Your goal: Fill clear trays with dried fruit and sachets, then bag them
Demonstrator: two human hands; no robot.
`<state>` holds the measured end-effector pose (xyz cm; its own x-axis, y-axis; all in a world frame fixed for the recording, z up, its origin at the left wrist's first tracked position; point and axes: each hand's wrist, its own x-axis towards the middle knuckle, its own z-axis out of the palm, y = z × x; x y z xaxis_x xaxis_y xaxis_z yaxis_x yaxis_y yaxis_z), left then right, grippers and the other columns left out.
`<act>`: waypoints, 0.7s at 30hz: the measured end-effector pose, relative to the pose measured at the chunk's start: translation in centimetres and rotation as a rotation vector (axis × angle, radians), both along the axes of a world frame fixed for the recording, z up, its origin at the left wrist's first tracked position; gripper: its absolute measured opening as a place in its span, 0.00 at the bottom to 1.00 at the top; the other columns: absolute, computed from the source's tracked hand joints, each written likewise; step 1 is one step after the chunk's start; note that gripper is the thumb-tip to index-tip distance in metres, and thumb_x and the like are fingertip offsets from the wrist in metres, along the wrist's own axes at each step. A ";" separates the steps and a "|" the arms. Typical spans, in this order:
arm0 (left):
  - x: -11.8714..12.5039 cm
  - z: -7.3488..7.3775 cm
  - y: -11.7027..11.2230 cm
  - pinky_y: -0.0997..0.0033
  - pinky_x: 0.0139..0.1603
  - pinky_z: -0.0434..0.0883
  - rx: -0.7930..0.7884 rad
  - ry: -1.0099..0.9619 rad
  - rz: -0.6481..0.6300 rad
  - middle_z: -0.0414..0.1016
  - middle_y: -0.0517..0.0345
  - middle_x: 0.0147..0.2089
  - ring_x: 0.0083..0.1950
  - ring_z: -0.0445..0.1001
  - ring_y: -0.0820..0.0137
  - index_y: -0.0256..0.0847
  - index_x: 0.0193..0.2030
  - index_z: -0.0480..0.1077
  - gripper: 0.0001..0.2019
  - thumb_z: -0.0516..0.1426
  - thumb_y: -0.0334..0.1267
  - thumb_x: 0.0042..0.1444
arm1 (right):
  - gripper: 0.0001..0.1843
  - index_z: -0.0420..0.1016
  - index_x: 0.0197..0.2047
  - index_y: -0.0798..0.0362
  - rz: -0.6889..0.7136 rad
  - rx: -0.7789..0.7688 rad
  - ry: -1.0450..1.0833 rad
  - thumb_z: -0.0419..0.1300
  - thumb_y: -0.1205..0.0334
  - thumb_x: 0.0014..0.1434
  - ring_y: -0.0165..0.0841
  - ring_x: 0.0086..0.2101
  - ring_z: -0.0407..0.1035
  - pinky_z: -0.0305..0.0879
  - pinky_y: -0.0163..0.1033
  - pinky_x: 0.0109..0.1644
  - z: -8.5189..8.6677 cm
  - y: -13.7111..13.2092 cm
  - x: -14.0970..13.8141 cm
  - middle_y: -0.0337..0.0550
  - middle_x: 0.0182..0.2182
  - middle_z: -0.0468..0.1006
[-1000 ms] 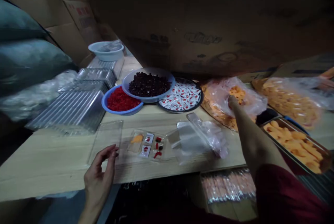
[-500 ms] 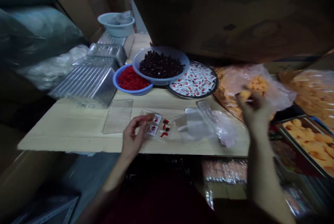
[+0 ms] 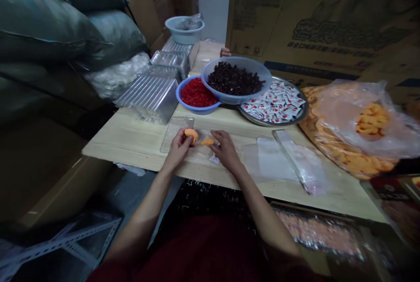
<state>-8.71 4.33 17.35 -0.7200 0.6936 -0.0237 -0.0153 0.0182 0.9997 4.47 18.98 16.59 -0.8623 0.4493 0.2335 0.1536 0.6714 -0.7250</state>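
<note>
The left hand (image 3: 179,147) grasps a rounded orange piece (image 3: 190,134) between thumb and fingers, on the near side of the blue bowl (image 3: 204,111). The right hand (image 3: 226,148), also nearer than the blue bowl and a little to its right, has thumb and fingertips at the end of a second piece (image 3: 207,142); I cannot tell whether it pinches that piece or has released it. A sachet (image 3: 215,159) shows just under the right hand. Clear plastic bags (image 3: 275,157) lie on the tabletop (image 3: 124,139), on the near right of the blue bowl.

The dark bowl (image 3: 234,98) overlaps the blue bowl's right side, with a round tray (image 3: 306,109) of sachets further right, then bagged orange pieces (image 3: 331,118). Stacked clear boxes (image 3: 149,96) stand left of the blue bowl; a pale bowl (image 3: 183,38) sits beyond it.
</note>
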 end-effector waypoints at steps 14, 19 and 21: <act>-3.2 -0.2 4.3 0.66 0.43 0.66 -0.376 0.712 -0.682 0.76 0.55 0.36 0.39 0.73 0.63 0.42 0.34 0.75 0.08 0.58 0.26 0.52 | 0.19 0.80 0.54 0.57 0.067 0.056 -0.169 0.63 0.71 0.59 0.39 0.52 0.71 0.65 0.43 0.60 -3.5 3.8 -4.1 0.52 0.50 0.79; -2.1 -1.6 2.9 0.58 0.52 0.66 -0.307 0.860 -0.367 0.73 0.49 0.44 0.49 0.69 0.58 0.40 0.41 0.72 0.05 0.61 0.35 0.58 | 0.17 0.80 0.54 0.53 0.128 0.048 -0.096 0.62 0.67 0.62 0.39 0.56 0.68 0.63 0.47 0.64 -3.0 3.7 -1.9 0.52 0.56 0.76; -1.7 -2.0 1.8 0.58 0.53 0.66 -0.306 0.841 -0.382 0.73 0.50 0.45 0.49 0.69 0.59 0.40 0.42 0.71 0.06 0.60 0.39 0.62 | 0.16 0.81 0.53 0.52 0.134 0.095 -0.078 0.64 0.66 0.61 0.43 0.59 0.65 0.60 0.53 0.66 -3.1 3.2 -1.0 0.52 0.57 0.75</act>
